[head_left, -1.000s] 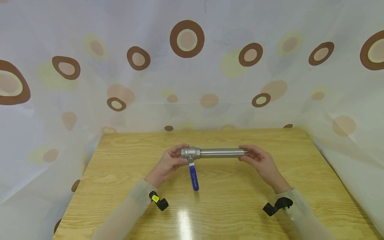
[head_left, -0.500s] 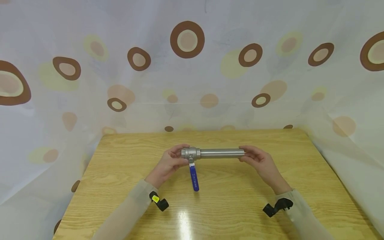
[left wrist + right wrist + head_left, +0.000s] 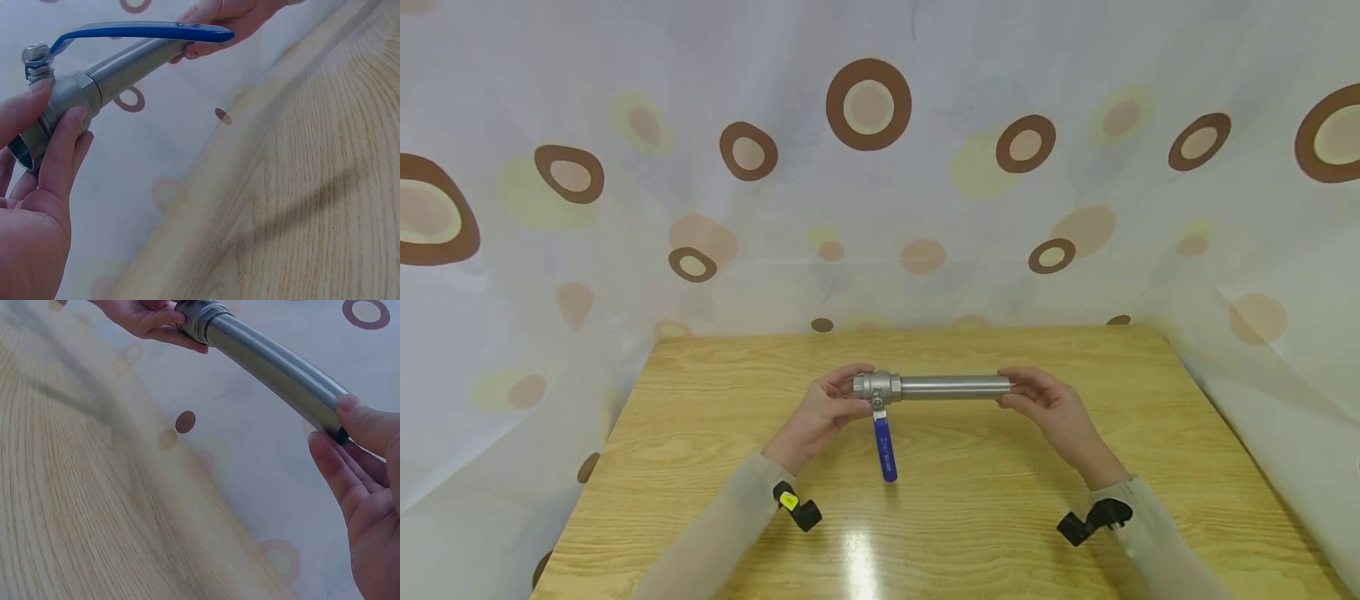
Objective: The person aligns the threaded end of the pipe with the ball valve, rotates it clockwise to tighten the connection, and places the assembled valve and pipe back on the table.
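Note:
A steel ball valve (image 3: 878, 386) with a blue lever handle (image 3: 885, 450) is joined to a straight metal pipe (image 3: 955, 387). My left hand (image 3: 820, 415) holds the valve body at its left end, thumb in front and fingers behind. My right hand (image 3: 1054, 412) pinches the pipe's far right end between thumb and fingers. In the left wrist view, some thread (image 3: 99, 84) shows where the pipe enters the valve. The whole piece is held level above the table, its shadow falling on the wood. The lever points toward me, square to the pipe.
The wooden table (image 3: 970, 517) reaches back to a white curtain (image 3: 880, 208) with brown and beige circles, which also hangs at both sides. A small black camera sits on each wrist, the left one (image 3: 797, 507) and the right one (image 3: 1093, 518).
Both hands keep the same hold on the valve and pipe. The whole head view has shifted slightly downward in the picture; nothing else visibly differs.

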A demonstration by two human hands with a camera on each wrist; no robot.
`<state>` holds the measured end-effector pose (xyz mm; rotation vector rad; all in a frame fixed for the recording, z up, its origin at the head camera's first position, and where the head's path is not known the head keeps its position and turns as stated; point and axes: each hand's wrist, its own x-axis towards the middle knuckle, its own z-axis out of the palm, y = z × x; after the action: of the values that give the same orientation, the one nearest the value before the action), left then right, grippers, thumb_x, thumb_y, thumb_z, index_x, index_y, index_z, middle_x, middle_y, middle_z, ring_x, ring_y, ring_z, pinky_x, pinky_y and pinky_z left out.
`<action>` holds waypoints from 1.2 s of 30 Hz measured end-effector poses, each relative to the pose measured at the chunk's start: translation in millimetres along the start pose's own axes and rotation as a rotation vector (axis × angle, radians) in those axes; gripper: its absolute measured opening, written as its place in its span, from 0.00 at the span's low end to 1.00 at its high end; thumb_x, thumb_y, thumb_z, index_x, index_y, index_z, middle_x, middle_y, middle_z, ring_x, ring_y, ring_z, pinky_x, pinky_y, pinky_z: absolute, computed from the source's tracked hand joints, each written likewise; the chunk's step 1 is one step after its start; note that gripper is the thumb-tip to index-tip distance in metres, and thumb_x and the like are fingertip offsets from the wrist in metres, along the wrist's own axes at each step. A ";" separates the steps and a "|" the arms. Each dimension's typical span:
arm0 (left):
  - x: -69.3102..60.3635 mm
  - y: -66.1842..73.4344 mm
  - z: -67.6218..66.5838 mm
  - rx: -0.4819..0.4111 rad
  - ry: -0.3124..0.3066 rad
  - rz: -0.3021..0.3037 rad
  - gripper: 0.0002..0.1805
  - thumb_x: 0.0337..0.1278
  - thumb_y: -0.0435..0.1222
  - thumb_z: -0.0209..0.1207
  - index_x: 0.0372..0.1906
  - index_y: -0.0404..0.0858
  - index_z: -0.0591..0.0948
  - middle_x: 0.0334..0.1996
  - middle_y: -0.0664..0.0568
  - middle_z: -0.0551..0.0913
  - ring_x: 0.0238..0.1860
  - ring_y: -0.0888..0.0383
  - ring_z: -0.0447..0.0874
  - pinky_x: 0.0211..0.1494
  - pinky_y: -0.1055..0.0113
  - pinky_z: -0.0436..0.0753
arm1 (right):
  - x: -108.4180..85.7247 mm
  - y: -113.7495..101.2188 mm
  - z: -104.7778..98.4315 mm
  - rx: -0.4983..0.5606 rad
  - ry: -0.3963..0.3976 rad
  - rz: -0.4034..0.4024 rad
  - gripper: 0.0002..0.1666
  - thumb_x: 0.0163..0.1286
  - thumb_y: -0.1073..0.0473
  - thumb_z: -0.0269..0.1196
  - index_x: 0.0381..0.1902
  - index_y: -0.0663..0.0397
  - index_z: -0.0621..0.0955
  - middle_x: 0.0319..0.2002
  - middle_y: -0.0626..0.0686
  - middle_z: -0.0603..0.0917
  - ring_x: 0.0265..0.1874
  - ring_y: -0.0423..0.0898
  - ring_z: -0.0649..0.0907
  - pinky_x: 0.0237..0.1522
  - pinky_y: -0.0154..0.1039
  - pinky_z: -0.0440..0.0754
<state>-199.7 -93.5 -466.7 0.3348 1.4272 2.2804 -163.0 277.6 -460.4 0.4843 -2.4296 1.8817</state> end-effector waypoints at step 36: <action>1.3 -5.1 -0.2 0.007 -0.015 0.015 0.35 0.53 0.14 0.56 0.47 0.60 0.89 0.56 0.57 0.86 0.58 0.53 0.79 0.57 0.66 0.84 | -0.5 2.7 -2.4 0.042 -0.027 0.004 0.25 0.78 0.65 0.61 0.70 0.60 0.75 0.52 0.41 0.85 0.48 0.37 0.87 0.53 0.30 0.85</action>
<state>-199.8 -91.1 -471.4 0.3658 1.4305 2.2807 -163.7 280.6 -462.3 0.5107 -2.4141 1.9444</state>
